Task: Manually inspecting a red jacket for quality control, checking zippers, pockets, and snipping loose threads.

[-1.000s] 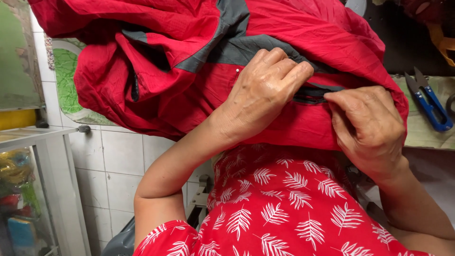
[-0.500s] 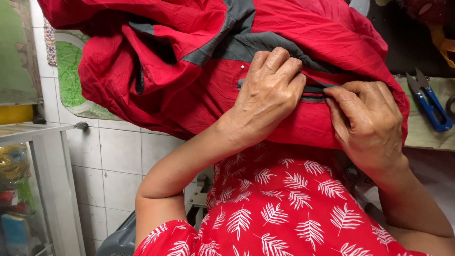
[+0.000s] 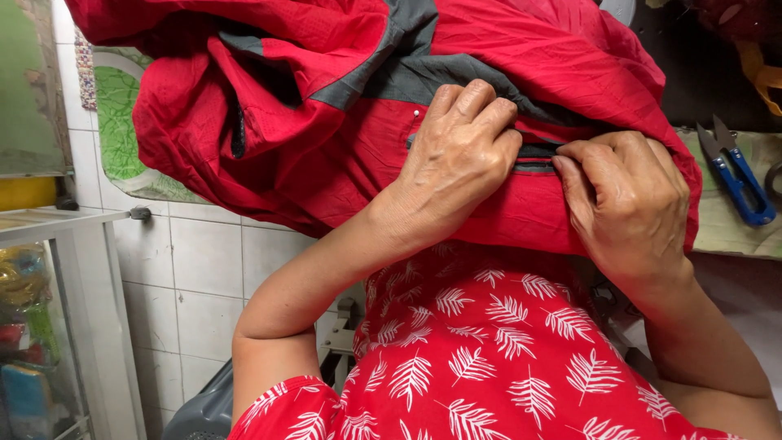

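Fabric fills the upper half of the head view: a red jacket [image 3: 350, 155] with grey panels is bunched across the top and centre of the frame, its folds hanging down toward the middle left.

At the centre, the left hand [image 3: 456, 159] lies on the jacket with its fingers [image 3: 481, 106] curled over and pressed into the cloth at a dark grey seam or opening, gripping a fold there. Just to the right of it, the right hand [image 3: 627, 204] is closed too, its fingertips pinching the edge of the same dark strip; the two hands are just beside each other, almost touching at the fingertips. What exactly the dark strip is cannot be told from this angle.

Both forearms run down from the hands toward the lower edge of the frame, over a red garment with a white leaf print [image 3: 489, 358] that fills the lower centre and lower right.

At the right edge, level with the hands, small blue-handled thread snips [image 3: 737, 175] lie on a pale green surface [image 3: 725, 228], apart from the right hand. White wall tiles [image 3: 195, 277] show at lower left, below the hanging jacket, and a pale shelf unit [image 3: 57, 236] holding blurred coloured items stands along the left edge.
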